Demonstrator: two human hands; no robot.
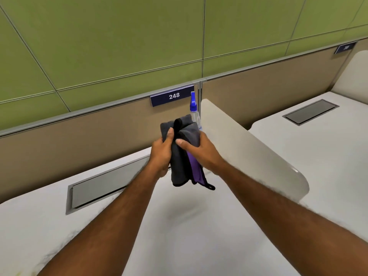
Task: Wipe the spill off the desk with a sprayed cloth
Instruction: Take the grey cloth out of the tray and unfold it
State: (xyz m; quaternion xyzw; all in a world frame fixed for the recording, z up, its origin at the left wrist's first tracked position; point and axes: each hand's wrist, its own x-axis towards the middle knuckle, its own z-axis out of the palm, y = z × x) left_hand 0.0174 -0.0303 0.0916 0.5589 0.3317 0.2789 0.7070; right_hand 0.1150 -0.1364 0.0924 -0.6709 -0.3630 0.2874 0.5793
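At the centre of the frame, the left hand (pixel 162 154) and right hand (pixel 199 151) both gripped a dark grey and purple cloth (pixel 182 156), held bunched above the white table (pixel 179 226). This looked like the preparing step: the spray bottle (pixel 194 110) stood just behind, near the divider (pixel 249 144). Next, one hand would need to free itself for the bottle; no spill was clearly visible.

There is only one view, from a camera worn on the head. It looks forward and down, from above the white desk (pixel 189 236), and it is tilted a little. It is close: both forearms enter from 5 and 7 o'clock and meet near the centre. The wide lens bends the partition (pixel 99 132) across the frame, and the green wall (pixel 119 46) fills 12 o'clock.
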